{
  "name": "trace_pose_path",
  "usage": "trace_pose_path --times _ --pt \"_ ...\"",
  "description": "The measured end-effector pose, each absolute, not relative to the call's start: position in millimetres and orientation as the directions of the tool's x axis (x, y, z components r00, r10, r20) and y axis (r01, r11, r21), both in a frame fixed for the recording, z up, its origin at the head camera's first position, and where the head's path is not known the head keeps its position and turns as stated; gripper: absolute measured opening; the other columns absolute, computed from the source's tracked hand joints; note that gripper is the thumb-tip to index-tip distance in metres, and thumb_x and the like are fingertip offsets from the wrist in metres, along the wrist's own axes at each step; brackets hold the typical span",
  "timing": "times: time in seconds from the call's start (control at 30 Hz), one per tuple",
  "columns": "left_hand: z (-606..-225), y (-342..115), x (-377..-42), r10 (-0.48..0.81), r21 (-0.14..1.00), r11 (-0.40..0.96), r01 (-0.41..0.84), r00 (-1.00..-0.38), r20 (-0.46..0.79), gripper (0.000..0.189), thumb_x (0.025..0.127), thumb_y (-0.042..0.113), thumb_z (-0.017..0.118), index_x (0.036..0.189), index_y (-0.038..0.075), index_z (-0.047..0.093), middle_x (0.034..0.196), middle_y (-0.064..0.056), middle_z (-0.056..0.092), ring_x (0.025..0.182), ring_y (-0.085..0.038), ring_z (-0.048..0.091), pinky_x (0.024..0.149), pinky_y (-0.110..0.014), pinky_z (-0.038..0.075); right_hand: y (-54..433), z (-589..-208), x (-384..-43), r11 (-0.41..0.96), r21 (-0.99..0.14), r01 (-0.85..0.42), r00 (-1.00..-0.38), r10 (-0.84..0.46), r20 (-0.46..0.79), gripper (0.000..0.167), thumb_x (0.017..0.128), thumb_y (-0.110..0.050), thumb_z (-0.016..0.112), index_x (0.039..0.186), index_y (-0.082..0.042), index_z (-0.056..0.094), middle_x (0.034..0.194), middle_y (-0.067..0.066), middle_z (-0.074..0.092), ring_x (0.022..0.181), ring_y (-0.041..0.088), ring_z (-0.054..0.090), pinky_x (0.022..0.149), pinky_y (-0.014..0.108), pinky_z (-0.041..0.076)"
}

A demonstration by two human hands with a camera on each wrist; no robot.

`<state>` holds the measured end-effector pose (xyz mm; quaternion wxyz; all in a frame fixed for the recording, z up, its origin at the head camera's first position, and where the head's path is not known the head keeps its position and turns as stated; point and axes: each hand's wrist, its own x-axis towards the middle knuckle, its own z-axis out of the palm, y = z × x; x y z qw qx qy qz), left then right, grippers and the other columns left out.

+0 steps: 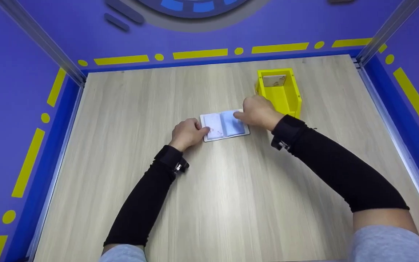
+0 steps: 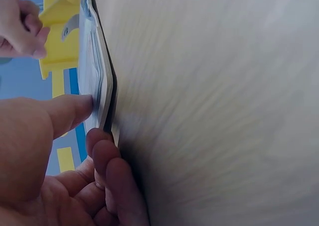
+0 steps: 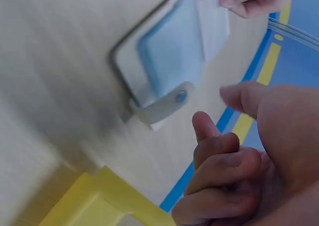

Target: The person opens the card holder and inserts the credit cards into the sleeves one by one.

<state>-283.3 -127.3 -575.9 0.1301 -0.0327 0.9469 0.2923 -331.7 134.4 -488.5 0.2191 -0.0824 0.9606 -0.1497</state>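
Observation:
A small card holder point(image 1: 214, 123) lies spread open on the table, a whitish sleeve on its left side and a bluish one on its right. My left hand point(image 1: 188, 134) pinches its left edge, thumb on top and fingertips at the underside, as the left wrist view shows. Over the right edge hovers my right hand point(image 1: 258, 111). In the right wrist view its fingers point(image 3: 219, 169) are loosely bent, the thumb stands apart from them, and nothing is between. A pale strap with a metal snap point(image 3: 167, 104) sticks out from the holder's right side.
Behind and right of the holder stands a yellow bin point(image 1: 296, 91), close to my right hand. A pale patterned card point(image 1: 274, 80) leans against its far inner wall. Blue-purple panels point(image 1: 202, 40) enclose the wood-grain table point(image 1: 231, 189) at the back and sides.

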Motion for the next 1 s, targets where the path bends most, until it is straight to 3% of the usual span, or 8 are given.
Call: trace_pose_path --times 0.1,0.23,0.5,0.8,1.0 --pt "-575 -128 -280 0.026 0.557 0.822 -0.121 -0.968 -0.248 0.039 0.098 0.057 0.075 0.086 0.021 0.066 0.083 0.003 0.064 0.08 -0.021 0.06 0.074 -0.036 0.044 135 -496 -329 0.957 -0.274 -0.09 -0.875 -0.207 -0.437 0.05 0.103 -0.056 0.072 0.093 -0.008 0.069 0.072 0.003 0.05 0.065 0.021 0.054 0.06 0.032 0.039" --pt "-581 -128 -282 0.029 0.561 0.818 -0.126 -0.966 -0.259 0.039 0.098 0.057 0.075 0.084 0.021 0.066 0.083 0.003 0.065 0.079 -0.021 0.06 0.073 -0.038 0.044 137 -501 -328 0.965 -0.249 -0.084 -0.858 -0.197 -0.475 0.046 0.103 -0.051 0.07 0.101 -0.006 0.071 0.076 0.004 0.051 0.068 0.022 0.056 0.061 0.033 0.04" --pt "-565 -125 -275 0.026 0.563 0.816 -0.133 -0.964 -0.265 0.037 0.099 0.05 0.075 0.083 0.019 0.064 0.082 0.001 0.063 0.078 -0.022 0.059 0.073 -0.038 0.043 147 -497 -325 0.963 -0.253 -0.094 -0.856 -0.208 -0.473 0.037 0.11 -0.04 0.061 0.098 -0.007 0.07 0.073 0.003 0.052 0.066 0.023 0.057 0.061 0.034 0.043" --pt "-560 -127 -274 0.029 0.559 0.819 -0.127 -0.965 -0.262 0.036 0.102 0.051 0.072 0.085 0.02 0.066 0.083 0.001 0.064 0.079 -0.022 0.06 0.074 -0.037 0.044 163 -479 -325 0.958 -0.273 -0.092 -0.869 -0.211 -0.447 0.046 0.11 -0.039 0.058 0.073 -0.011 0.059 0.062 -0.002 0.042 0.057 0.019 0.046 0.057 0.033 0.038" --pt "-554 -125 -272 0.024 0.55 0.825 -0.132 -0.963 -0.268 0.037 0.103 0.051 0.07 0.091 0.017 0.069 0.087 0.0 0.066 0.08 -0.022 0.061 0.073 -0.036 0.043 172 -461 -326 0.958 -0.279 -0.07 -0.867 -0.197 -0.457 0.045 0.109 -0.038 0.057 0.072 -0.012 0.056 0.062 -0.001 0.043 0.058 0.021 0.049 0.059 0.034 0.04"
